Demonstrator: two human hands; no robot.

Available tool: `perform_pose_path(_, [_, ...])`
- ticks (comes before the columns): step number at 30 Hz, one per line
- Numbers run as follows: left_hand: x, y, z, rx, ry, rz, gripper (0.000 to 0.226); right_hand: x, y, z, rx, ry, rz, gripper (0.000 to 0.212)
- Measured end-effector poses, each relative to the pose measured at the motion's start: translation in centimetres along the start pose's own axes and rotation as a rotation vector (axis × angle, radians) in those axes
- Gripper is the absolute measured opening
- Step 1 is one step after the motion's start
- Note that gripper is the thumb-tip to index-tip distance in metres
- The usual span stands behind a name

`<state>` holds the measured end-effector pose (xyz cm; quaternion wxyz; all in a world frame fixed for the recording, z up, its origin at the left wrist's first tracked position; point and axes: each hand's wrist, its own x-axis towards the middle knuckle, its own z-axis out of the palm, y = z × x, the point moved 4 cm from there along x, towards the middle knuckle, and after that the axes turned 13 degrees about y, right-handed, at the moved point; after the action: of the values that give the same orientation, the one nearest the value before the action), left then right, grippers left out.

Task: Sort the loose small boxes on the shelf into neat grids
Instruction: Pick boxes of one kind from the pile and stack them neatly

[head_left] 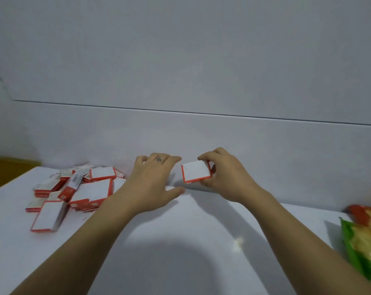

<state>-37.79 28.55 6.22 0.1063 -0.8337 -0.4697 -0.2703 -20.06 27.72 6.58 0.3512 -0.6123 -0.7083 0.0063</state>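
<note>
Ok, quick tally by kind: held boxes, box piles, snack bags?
Held box: 1, in right hand
Box pile: 1, too jumbled to count
Bags: 2, red bag, green bag
Total: 4

one white, red-edged box (196, 171) is held tilted near the back wall; a loose pile (73, 188) lies left

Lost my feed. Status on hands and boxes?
Right hand pinches white, red-edged cardboard box. Left hand open beside it. Jumbled box pile left. Green snack bag far right.
</note>
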Motion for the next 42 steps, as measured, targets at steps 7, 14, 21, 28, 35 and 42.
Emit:
perform_pose_path(7, [1.0, 2.1, 4.8, -0.132, -0.029, 0.133, 0.073, -2.5, 2.7, -0.2, -0.072, 0.034, 0.170, 0.057])
perform_pose_path(14, [0.8, 1.2, 6.5, -0.242, -0.032, 0.181, 0.073, -3.0, 2.7, 1.0, -0.141, 0.078, 0.264, 0.058])
perform_pose_path(21, [-0.8, -1.3, 7.0, -0.338, -0.013, 0.075, 0.078, -3.1, 1.3, 3.8, -0.147, 0.076, 0.291, 0.060])
perform_pose_path(28, [-1.6, -1.6, 7.4, -0.373, -0.074, 0.081, 0.068, -4.7, 0.6, 6.1, -0.062, 0.145, 0.284, 0.057])
perform_pose_path(35, [-2.3, -1.6, 8.3, -0.488, -0.124, 0.016, 0.060, -6.1, 0.8, 6.4, -0.045, 0.199, 0.219, 0.053])
perform_pose_path(42, [-1.8, -1.0, 7.3, -0.627, -0.078, 0.034, 0.041, -6.5, 1.1, 4.4, 0.280, 0.337, 0.375, 0.043])
